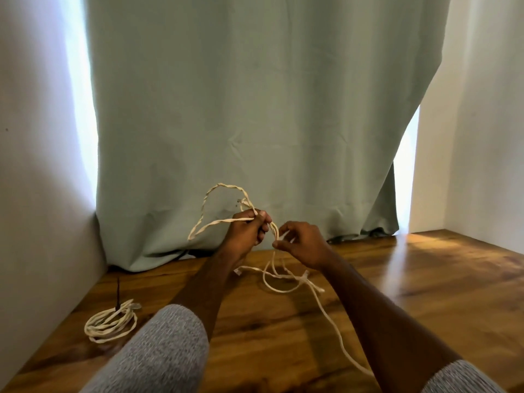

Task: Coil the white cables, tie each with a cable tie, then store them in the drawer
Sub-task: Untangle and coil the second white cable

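Observation:
My left hand (249, 231) grips a white twisted cable (207, 199) above the wooden table (425, 293), with a loop standing up to its left. Close beside it, my right hand (300, 245) pinches the same cable between thumb and fingers. The cable's loose part (283, 279) hangs down, lies tangled on the table and trails toward the near edge under my right forearm. A second white cable (110, 324) lies coiled at the left, bound with a black cable tie (117, 296) whose tail sticks up.
A pale green curtain (255, 109) hangs behind the table, its hem resting on the tabletop. White walls close in on the left (34, 194) and right (487, 137). No drawer is in view.

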A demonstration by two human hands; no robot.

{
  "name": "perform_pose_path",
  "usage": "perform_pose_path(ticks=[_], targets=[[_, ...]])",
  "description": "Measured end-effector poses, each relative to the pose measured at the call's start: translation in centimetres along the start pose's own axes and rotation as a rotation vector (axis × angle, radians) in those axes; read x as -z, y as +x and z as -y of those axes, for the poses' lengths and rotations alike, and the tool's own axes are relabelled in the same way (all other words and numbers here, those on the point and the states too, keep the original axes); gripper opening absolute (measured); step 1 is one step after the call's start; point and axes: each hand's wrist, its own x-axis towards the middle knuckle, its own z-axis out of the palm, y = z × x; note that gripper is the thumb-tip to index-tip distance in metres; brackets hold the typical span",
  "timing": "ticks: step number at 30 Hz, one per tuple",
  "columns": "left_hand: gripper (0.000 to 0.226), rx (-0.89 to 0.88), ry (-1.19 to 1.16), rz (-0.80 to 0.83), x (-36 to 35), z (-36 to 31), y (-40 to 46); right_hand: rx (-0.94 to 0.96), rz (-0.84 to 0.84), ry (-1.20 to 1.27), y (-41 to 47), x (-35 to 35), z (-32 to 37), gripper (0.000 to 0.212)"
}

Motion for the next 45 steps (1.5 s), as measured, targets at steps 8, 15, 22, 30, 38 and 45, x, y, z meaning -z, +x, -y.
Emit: perform_pose_path(ticks=[8,15,22,30,38,45], targets=[[0.029,0.002,0.142,-0.036,2.1,0.4,1.0,-0.045,-0.137,0.013,1.0,-0.3,0.2,0.01],[0.028,-0.015,0.137,-0.094,5.6,0.7,1.7,-0.303,-0.042,-0.262,0.8,0.6,-3.4,0.023],[0.027,-0.027,0.069,-0.064,3.8,0.7,1.8,0.007,-0.117,-0.265,-0.5,-2.2,-0.7,0.051],[0.029,-0.048,0.018,-0.042,4.0,-0.6,2.6,-0.083,0.1,-0.312,0.2,-3.9,-1.3,0.025],[0.023,0.02,0.082,-0.124,3.5,1.8,1.5,-0.059,-0.06,-0.043,1.4,-2.4,-1.5,0.02],[0.012,0.116,0.238,0.082,0.3,4.7,0.1,0.0,-0.092,0.096,2.4,-2.4,0.5,0.018]])
